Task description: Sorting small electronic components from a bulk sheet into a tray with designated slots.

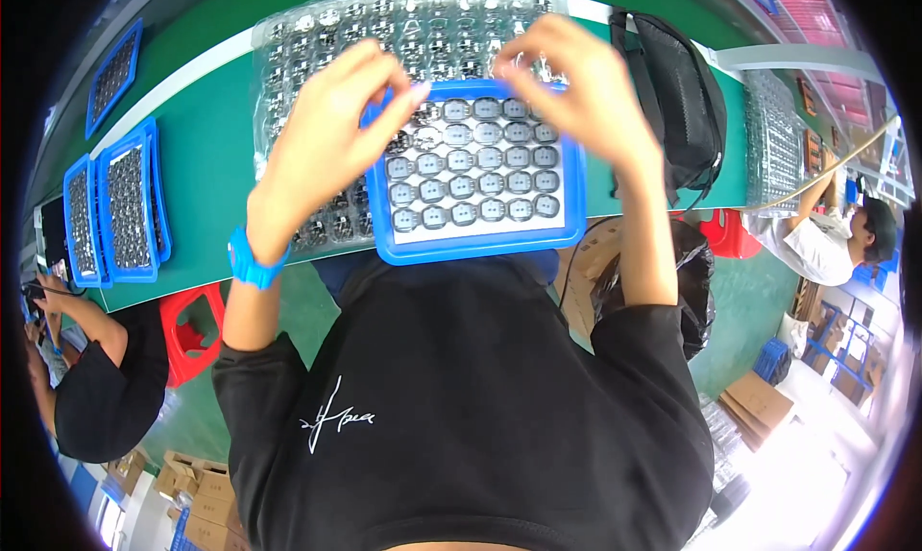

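Note:
A blue-rimmed tray [381, 227] lies in front of me, tilted over the table's near edge, with rows of round dark-grey parts [462, 187] on its white base. My left hand [336, 119] hovers at the tray's upper left corner, fingers curled and thumb near the fingertips; what it pinches, if anything, is too small to make out. Over the upper right corner is my right hand [576, 85], its fingers closed toward the thumb and somewhat blurred. Behind and partly under the blue tray lies a clear plastic blister tray [274, 47] filled with small dark metallic parts.
On the green table [206, 167], blue trays of parts [128, 201] stand at the left. A black backpack [677, 109] sits at the right, beyond it another clear blister tray [771, 133]. Red stools [192, 335] and people are at both sides; a black bag [693, 282] is below.

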{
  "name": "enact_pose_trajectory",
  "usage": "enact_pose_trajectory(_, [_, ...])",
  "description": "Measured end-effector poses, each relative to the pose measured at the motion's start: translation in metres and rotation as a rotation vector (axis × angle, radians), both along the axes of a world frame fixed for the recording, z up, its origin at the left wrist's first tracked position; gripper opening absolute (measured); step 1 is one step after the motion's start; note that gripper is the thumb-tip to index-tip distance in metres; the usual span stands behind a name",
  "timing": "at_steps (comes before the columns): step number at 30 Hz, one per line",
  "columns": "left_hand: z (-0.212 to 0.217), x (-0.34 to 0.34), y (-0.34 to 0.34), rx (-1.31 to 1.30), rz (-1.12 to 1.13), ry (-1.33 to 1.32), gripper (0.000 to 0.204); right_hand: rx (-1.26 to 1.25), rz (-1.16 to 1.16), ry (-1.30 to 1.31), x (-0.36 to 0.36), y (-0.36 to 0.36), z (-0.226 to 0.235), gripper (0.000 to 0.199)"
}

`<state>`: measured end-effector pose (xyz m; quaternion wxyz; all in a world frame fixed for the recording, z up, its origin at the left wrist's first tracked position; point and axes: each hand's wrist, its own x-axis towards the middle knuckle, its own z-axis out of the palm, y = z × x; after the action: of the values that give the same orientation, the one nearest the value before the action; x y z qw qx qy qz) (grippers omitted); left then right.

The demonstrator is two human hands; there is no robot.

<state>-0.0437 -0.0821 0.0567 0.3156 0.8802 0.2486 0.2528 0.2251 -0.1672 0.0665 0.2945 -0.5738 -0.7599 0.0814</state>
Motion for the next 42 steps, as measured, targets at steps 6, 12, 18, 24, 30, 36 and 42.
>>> enact_pose_trajectory(6, [-0.027,0.124,0.054,0.165,-0.172,-0.100,0.021,-0.062,-0.211,-0.141,0.096,0.051,-0.022,0.026])
enact_pose_trajectory(12, [-0.072,0.184,0.063,0.307,-0.114,0.040,0.022,-0.138,-0.244,-0.328,0.096,0.078,-0.033,0.019])
enact_pose_trajectory(18, [-0.068,0.207,0.059,0.277,-0.057,0.039,0.014,0.001,-0.225,-0.025,0.120,0.070,-0.036,0.019])
enact_pose_trajectory(24, [-0.035,0.176,0.052,0.377,0.064,-0.076,0.014,0.132,-0.262,0.150,0.108,0.022,0.009,0.015])
enact_pose_trajectory(30, [0.027,0.026,0.010,0.182,0.083,-0.092,0.014,0.007,-0.019,0.266,-0.004,-0.047,0.026,0.017])
enact_pose_trajectory(36, [0.001,-0.058,-0.055,-0.027,0.101,-0.042,0.012,-0.085,0.098,0.243,-0.069,-0.057,-0.017,0.018])
enact_pose_trajectory(42, [-0.022,-0.057,-0.074,-0.103,0.154,-0.054,0.016,-0.074,0.056,0.127,-0.081,-0.050,-0.021,0.015])
